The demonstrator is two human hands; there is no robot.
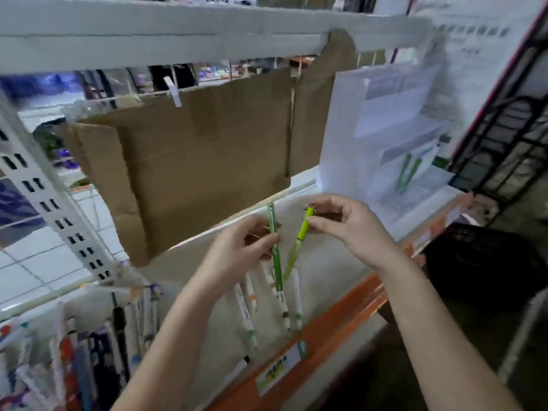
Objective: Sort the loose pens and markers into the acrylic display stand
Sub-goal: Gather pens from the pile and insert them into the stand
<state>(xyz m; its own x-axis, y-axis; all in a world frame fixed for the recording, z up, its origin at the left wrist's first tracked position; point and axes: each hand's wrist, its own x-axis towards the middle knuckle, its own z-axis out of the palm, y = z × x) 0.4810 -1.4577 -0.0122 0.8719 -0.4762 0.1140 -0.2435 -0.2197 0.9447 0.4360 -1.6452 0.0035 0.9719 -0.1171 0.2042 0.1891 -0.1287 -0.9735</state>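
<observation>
Standing at the right end of the shelf is the clear stand, with two green pens inside it. My left hand pinches a dark green pen, my right hand pinches a light green pen. Below my hands, white markers lie loose on the shelf.
</observation>
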